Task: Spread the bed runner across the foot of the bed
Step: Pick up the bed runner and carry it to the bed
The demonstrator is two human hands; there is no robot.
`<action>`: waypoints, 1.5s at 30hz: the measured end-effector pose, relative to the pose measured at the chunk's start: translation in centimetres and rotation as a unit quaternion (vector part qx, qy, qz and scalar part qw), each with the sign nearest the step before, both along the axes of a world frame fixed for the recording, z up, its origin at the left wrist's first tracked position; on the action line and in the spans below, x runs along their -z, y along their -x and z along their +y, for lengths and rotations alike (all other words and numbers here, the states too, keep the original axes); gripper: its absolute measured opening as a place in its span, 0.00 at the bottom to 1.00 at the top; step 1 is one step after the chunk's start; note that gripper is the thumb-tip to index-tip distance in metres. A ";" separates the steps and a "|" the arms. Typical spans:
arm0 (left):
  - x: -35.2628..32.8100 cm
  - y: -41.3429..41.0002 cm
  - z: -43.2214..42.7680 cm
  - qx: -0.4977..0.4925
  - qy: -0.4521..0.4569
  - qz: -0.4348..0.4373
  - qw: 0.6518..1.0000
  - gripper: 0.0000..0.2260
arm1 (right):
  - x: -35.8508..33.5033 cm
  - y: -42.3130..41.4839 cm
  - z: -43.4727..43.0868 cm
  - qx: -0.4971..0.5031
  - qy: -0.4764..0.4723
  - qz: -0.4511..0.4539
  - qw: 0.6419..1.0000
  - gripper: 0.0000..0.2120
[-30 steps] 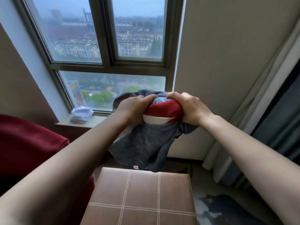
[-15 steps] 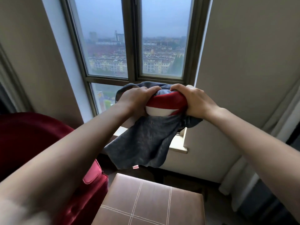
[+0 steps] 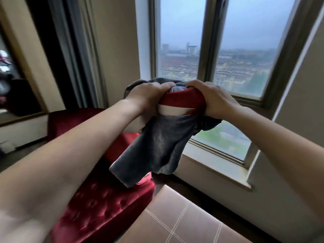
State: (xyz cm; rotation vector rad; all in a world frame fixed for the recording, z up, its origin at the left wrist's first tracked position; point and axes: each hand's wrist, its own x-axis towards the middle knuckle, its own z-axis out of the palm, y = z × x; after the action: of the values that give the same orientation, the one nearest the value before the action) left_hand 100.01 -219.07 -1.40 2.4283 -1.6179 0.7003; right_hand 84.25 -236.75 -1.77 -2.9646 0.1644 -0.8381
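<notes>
I hold a bunched bed runner (image 3: 157, 148) up at chest height in front of the window. It is dark grey with a red and a white band showing at the top between my hands. My left hand (image 3: 146, 95) grips the bundle on its left side, fingers curled over the top. Opposite it, my right hand (image 3: 213, 99) grips the right side. A grey flap hangs down below both hands. No bed is in view.
A red tufted armchair (image 3: 98, 204) stands at lower left. A brown leather ottoman (image 3: 178, 223) with white stitching sits at the bottom. The window (image 3: 210, 50) and its sill (image 3: 217, 172) are ahead, dark curtains (image 3: 70, 55) at left.
The view has swung left: the window moved right, curtains and a second opening came into view at left. Both hands keep the same grip on the runner, which swings slightly left.
</notes>
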 end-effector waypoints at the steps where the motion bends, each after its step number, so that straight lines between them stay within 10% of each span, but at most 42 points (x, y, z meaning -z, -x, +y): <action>1: -0.4 -0.3 1.5 -0.018 -0.001 0.001 1.000 0.42 | -0.3 -0.8 1.1 -0.018 0.000 -0.003 1.000 0.33; 19: -4.5 0.9 35.7 -0.308 -0.009 -0.002 0.951 0.32 | -3.6 -13.8 30.5 -0.286 -0.014 -0.008 0.958 0.34; 45: -1.0 14.6 81.9 -0.597 -0.016 -0.008 0.802 0.30 | -0.7 -15.4 81.1 -0.620 0.013 0.012 0.785 0.37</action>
State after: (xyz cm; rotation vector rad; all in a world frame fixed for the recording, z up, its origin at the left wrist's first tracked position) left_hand 85.41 -137.18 -0.36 3.2498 0.1544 0.7619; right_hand 99.61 -155.68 -1.06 -2.2371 -1.5751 -0.5218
